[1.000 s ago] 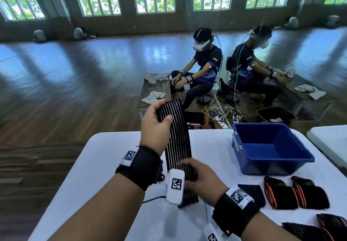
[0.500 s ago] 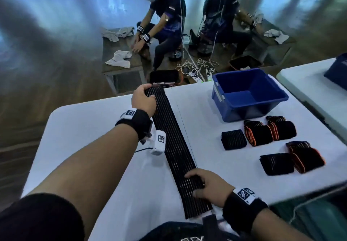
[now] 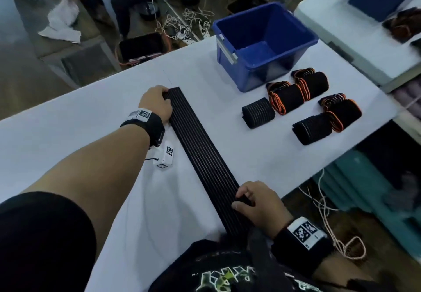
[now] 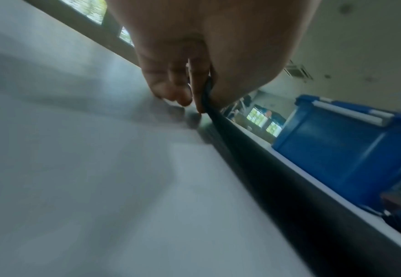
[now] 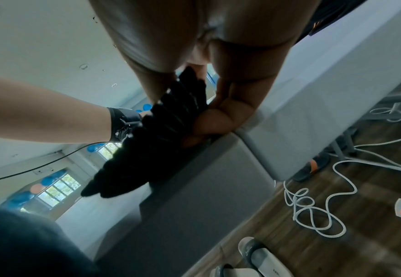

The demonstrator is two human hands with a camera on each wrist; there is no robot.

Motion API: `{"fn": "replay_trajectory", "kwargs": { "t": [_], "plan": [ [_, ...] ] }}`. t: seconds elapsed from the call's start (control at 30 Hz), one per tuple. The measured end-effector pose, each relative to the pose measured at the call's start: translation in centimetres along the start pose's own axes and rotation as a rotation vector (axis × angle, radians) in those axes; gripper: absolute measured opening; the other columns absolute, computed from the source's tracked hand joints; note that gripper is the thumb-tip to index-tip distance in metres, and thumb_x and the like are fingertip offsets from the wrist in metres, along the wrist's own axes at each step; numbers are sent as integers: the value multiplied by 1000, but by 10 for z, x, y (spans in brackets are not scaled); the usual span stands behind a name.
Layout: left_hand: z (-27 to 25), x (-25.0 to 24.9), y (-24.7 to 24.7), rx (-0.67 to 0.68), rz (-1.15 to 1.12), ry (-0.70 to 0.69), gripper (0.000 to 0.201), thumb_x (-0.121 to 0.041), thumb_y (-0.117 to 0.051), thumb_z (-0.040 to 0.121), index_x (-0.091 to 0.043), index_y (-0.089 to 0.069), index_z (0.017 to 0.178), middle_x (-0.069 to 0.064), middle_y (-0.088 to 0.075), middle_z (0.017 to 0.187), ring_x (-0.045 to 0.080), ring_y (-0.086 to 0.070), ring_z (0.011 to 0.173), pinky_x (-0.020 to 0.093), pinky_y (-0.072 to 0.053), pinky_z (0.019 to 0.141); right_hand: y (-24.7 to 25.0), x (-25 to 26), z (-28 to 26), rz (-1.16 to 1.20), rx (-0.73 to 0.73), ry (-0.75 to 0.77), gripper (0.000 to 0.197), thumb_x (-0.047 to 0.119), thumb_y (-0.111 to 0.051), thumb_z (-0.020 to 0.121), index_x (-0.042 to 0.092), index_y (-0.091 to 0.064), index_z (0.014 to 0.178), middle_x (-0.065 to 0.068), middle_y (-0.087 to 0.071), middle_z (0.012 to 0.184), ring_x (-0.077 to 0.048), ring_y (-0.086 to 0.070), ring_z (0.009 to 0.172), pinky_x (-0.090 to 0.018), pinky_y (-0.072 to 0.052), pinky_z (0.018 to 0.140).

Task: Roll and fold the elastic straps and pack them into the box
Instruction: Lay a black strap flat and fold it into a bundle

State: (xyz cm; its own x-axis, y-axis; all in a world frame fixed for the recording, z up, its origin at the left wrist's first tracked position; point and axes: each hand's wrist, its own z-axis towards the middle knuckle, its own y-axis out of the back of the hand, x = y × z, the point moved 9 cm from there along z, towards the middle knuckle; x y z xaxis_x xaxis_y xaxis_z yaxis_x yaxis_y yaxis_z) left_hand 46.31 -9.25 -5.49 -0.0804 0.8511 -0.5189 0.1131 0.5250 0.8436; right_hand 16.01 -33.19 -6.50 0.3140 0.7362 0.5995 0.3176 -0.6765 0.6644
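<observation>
Left hand [image 3: 156, 105] pinches the far end, right hand [image 3: 258, 205] grips the near end of the long black ribbed elastic strap [image 3: 205, 162], stretched flat along the white desk [image 3: 68, 132], away from the person.

Strap [image 3: 200, 153]: flat on bench [image 3: 79, 118], running near edge to far side
Left hand [image 3: 157, 105]: far end
Right hand [image 3: 257, 203]: near end
Box [image 3: 264, 43]: far right
Rolled straps [image 3: 303, 105]: right, just before box

White table [image 3: 75, 118], flat strap [image 3: 200, 155], blue box [image 3: 255, 73], rolled straps [image 3: 258, 113]
</observation>
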Motion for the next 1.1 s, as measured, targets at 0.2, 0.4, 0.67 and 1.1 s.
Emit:
{"fn": "replay_trajectory", "kwargs": {
  "t": [0.2, 0.4, 0.67, 1.1],
  "plan": [
    [13, 2, 2, 51, 284, -32, 35, -38, -52, 96, -29, -65, 127, 16, -44, 130, 41, -46, 121, 48, -50, 97, -1, 2, -1, -27, 14, 11, 16, 41, -74, 83, 35, -61, 78, 12, -49, 93, 1, -52, 79, -7, -37, 68],
    [3, -1, 9, 95, 278, -32, 39, -37, -52, 97, -31, -61, 134, 14, -40, 132, 39, -41, 125, 49, -44, 104, -6, 7, 0, -53, 121, 111, 10, 25, -67, 89, 28, -69, 99, 10, -46, 100, -4, -56, 84, -8, -42, 77],
    [-97, -47, 23, 93, 76, -249, 25, -27, -55, 98, -17, -64, 118, 5, -58, 115, 17, -55, 87, 36, -49, 89, -10, 19, 5, -99, 400, 236, 38, 2, -55, 78, 26, -66, 105, 9, -48, 105, 7, -47, 84, -4, -34, 71],
    [-326, -41, -71, 541, -66, -249, 56, -35, -82, 73, -30, -63, 125, -14, -53, 120, 4, -54, 107, 18, -44, 95, -7, 17, 11, -138, 459, 413, 50, -12, -50, 74, 25, -66, 104, 12, -48, 95, 1, -49, 74, -7, -38, 72]
  ]
}}
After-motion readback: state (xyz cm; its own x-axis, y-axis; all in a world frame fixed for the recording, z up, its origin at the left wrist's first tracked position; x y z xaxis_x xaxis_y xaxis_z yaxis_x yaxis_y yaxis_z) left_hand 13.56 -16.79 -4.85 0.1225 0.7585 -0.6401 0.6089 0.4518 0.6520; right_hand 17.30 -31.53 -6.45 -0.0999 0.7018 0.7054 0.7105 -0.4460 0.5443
